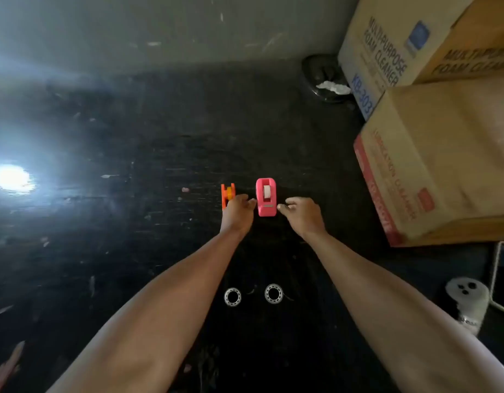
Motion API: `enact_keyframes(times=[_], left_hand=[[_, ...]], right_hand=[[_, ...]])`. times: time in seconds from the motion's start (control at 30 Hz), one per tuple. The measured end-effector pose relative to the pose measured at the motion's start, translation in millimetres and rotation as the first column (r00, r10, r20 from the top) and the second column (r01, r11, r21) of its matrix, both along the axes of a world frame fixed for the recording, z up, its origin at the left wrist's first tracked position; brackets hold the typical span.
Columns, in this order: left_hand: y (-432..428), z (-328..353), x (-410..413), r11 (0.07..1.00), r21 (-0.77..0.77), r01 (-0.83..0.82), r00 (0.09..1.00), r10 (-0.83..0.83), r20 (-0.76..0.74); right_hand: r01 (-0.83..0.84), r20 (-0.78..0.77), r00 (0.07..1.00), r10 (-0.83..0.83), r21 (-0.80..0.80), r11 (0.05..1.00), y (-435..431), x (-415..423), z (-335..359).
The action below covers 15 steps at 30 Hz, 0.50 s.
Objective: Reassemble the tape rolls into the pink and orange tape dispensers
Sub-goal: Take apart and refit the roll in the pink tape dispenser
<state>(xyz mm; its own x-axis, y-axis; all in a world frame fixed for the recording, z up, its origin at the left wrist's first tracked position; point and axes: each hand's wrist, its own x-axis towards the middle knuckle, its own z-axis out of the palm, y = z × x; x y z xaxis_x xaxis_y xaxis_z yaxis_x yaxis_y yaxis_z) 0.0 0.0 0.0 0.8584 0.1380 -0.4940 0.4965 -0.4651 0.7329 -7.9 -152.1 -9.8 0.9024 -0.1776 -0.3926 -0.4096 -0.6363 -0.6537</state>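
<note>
Head view looks down on your two bare arms reaching out over a dark, scuffed desk (137, 131). Your left hand (237, 213) sits against the near end of the orange tape dispenser (227, 196), fingers curled and covering part of it; whether they actually grip it I cannot tell. A yellowish roll shows between the dispenser's orange side plates. Your right hand (301, 213) lies just beside the pink tape dispenser (265, 197), loosely curled, fingertips at its near right corner and holding nothing. The pink dispenser stands upright between your hands, with a white tape roll (266, 192) seated in its slot. The two dispensers are side by side, orange on the left, slightly apart. Closer to you, between your forearms, two pale rings (232, 296) lie flat on the desk, well apart from the dispensers. Stacked cardboard boxes (432, 165) fill the right side.
</note>
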Motion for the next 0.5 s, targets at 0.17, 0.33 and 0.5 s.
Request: enact_keyframes(times=[0.17, 0.33, 0.5], left_hand=[[-3, -19, 12, 0.997, -0.059, -0.043, 0.999, 0.043, 0.0], [-8, -42, 18, 0.995, -0.08, -0.056, 0.998, 0.055, -0.019], [-8, -51, 24, 0.994, -0.082, -0.067, 0.998, 0.067, -0.009]], right_hand=[[0.104, -0.04, 0.994, -0.1, 0.093, 0.99, 0, 24, -17], [0.162, -0.068, 0.986, -0.154, 0.133, 0.978, 2, 41, -35], [0.152, -0.089, 0.986, -0.138, 0.177, 0.972, -1, 48, -47]])
